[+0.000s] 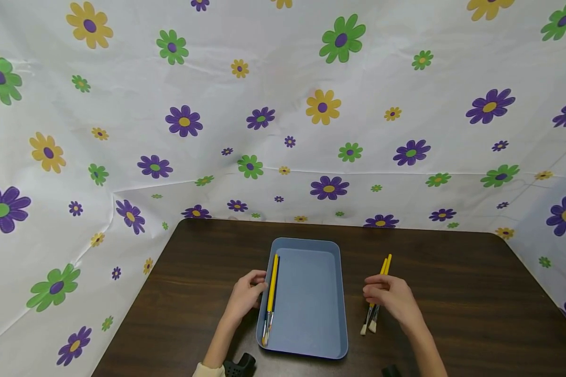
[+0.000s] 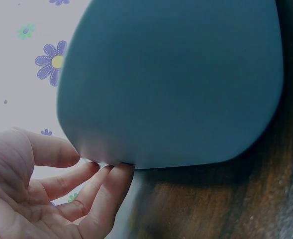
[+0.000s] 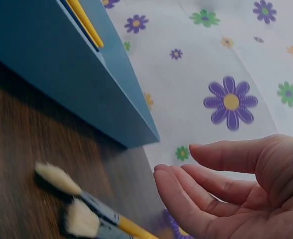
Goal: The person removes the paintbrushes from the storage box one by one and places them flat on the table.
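A blue-grey tray (image 1: 306,293) lies lengthwise on the table. Along its inner left side is a yellow-handled paintbrush (image 1: 272,283), bristles toward the near end, with a thin dark handle beside it. My left hand (image 1: 245,296) is at the tray's left side, its relaxed thumb and fingertips touching the outer wall near the rim. To the right of the tray lie two more paintbrushes (image 3: 59,178) with pale bristles and yellow handles. Above their handles hovers my right hand (image 1: 391,296), fingers loosely bent, a gap between thumb and fingertips and nothing held. It partly covers these brushes in the head view.
The dark wood table (image 1: 476,303) extends to both sides of the tray. Behind and beside it hangs a white sheet (image 1: 283,78) printed with purple, green and yellow flowers. A black wrist device (image 1: 240,365) sits by my left sleeve.
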Available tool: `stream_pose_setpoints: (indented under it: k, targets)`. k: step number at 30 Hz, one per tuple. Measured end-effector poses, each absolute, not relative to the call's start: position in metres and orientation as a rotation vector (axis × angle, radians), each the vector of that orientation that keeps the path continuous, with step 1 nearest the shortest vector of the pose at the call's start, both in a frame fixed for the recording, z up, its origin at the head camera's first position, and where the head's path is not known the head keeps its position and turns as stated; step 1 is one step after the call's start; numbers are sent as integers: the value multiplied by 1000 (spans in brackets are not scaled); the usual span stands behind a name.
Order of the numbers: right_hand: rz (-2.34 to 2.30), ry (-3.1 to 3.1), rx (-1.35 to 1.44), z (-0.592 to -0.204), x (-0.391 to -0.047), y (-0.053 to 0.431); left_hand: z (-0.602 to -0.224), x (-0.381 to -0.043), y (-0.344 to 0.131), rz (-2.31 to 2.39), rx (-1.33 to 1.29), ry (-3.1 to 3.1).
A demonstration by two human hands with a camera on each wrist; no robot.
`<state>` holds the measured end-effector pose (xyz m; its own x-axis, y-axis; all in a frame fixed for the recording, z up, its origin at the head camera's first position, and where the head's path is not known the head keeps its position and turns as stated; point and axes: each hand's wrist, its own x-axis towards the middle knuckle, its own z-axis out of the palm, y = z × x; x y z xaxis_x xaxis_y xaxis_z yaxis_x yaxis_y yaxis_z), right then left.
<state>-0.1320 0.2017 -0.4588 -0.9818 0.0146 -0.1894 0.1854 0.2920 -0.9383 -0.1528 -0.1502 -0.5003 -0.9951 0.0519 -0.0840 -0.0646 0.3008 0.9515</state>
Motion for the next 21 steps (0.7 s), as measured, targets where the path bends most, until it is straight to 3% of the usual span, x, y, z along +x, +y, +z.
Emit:
stream_pose_setpoints:
  k: [21]
  targets:
    - [-1796,2409,20,-453,-122,159,-503,-154,-151,1821,-16,2434]
